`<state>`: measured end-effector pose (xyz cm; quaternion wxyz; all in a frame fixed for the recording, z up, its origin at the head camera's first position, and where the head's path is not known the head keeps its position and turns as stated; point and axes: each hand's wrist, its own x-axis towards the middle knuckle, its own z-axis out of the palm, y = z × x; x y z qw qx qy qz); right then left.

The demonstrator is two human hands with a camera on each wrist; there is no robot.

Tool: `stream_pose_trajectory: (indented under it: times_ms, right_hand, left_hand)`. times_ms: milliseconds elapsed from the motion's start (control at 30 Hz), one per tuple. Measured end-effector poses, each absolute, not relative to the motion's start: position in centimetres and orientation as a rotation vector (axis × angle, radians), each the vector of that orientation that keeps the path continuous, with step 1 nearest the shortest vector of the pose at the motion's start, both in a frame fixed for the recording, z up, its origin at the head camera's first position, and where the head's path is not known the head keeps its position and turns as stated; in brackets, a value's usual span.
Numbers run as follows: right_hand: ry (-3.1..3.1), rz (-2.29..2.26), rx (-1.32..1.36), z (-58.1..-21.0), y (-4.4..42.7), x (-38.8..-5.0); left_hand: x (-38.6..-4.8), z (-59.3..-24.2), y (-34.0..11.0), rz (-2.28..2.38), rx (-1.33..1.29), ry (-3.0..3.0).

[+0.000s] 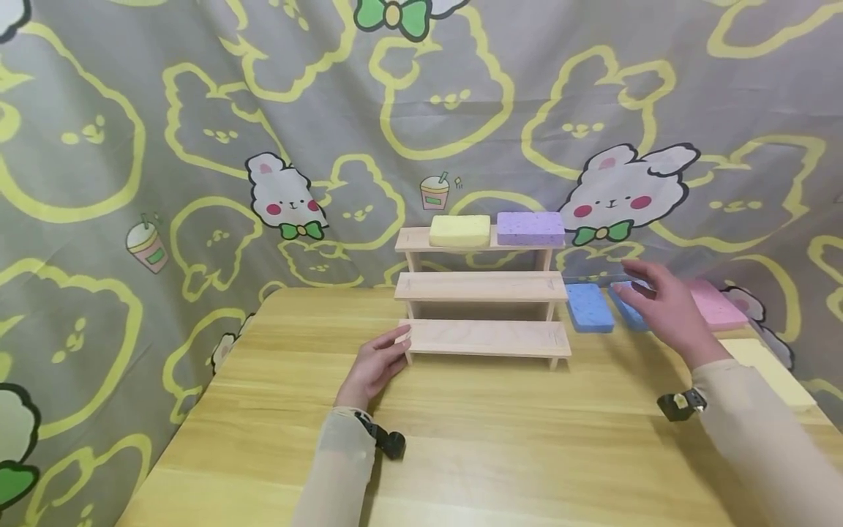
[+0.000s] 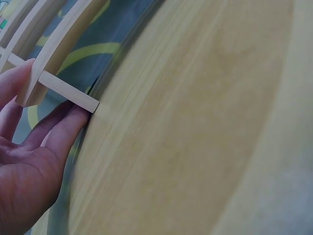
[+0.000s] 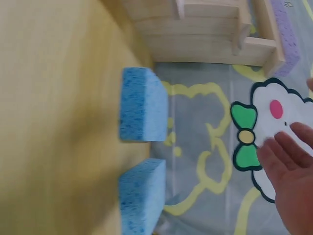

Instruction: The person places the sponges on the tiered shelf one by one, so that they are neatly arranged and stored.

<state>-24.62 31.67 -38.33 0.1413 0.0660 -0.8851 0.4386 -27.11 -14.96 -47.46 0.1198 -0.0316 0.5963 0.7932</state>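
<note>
The rack is matt wood, the blue sponges pitted.

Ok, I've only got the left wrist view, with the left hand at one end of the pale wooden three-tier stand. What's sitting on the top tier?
Observer: A yellow rectangular sponge and a purple rectangular sponge sit side by side at the top of the pale wooden three-tier stand.
Operator: Got it. And what's happening on the other side?
Observer: The right hand is raised near two blue rectangular sponges, touching neither.
Operator: Anything farther right than those?
Observer: Yes, in the head view a pink rectangular sponge lies to the right of the blue pair.
</note>
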Motion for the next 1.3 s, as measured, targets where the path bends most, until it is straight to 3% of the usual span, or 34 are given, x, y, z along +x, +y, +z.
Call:
stream_pose_trajectory:
  times_ms: [467,1300]
  right_hand:
    - [-2.597,1.185,0.098,-42.2,30.6,-24.4]
    - [-2.939,1.084,-0.050,-44.9,30.1,-26.9]
  left_hand:
    - [-27.1,-47.3,-15.1,2.316,-0.094,1.742]
    - [-27.1,-47.1,-15.0,2.295,-0.107,1.766]
